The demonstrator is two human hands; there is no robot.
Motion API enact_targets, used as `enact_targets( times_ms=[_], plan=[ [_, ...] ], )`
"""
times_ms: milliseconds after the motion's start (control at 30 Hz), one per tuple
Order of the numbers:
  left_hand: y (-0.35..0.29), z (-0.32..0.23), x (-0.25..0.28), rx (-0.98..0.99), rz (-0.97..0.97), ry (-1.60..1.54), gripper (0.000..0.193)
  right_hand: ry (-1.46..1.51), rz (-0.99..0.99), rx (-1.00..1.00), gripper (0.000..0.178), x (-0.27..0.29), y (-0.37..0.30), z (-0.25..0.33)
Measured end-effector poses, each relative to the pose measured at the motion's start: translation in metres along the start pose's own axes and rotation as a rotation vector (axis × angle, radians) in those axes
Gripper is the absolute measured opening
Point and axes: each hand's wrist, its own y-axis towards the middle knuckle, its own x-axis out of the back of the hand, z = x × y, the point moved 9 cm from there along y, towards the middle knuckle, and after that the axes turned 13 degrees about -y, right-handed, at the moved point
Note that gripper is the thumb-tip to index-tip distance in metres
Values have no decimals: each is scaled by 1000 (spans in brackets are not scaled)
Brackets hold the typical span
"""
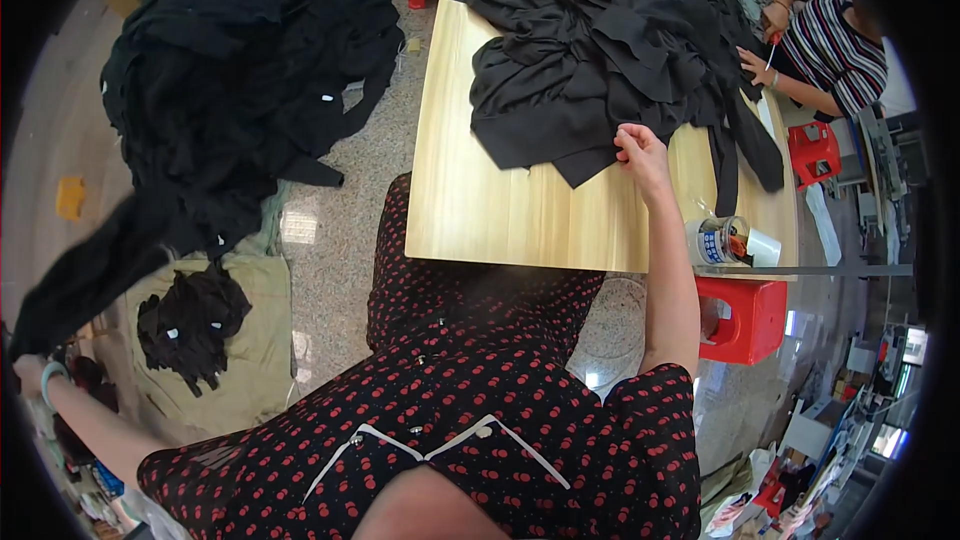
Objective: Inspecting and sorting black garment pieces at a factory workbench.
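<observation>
My left hand (30,374), with a pale bangle at the wrist, reaches far out to the left. It grips the end of a black garment (95,250) that stretches taut and slightly blurred from a big heap of black clothing (215,90) on the floor side. My right hand (642,155) is over the table, thumb and fingers pinched together. Its fingertips are at the lower edge of a pile of dark garments (600,50); whether they hold cloth or something small is hidden.
The pale wooden table (500,225) bears a jar of small tools (722,240) and a white cup (763,248) near its right corner. A red stool (745,320) stands beside it. Across the table a person in stripes (835,45) holds scissors (772,50). A small dark garment bundle (192,325) lies on tan cloth (265,315).
</observation>
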Motion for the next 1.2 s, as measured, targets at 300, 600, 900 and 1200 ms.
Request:
enact_targets(
  times_ms=[300, 600, 900, 1200],
  plan=[
    [-151, -153, -194, -150, 702, -410, 42, -81, -50, 107, 22, -3, -2, 34],
    [-526, -437, 25, -944, 1087, -1172, 43, -996, 11, 467, 63, -170, 23, 145],
    [-549, -488, 232, -1461, 956, -1455, 32, -607, 7, 557, 28, -120, 8, 138],
    [-595, -555, 378, -1690, 952, -1692, 26, -269, 177, 414, 11, -45, -49, 107]
  ],
)
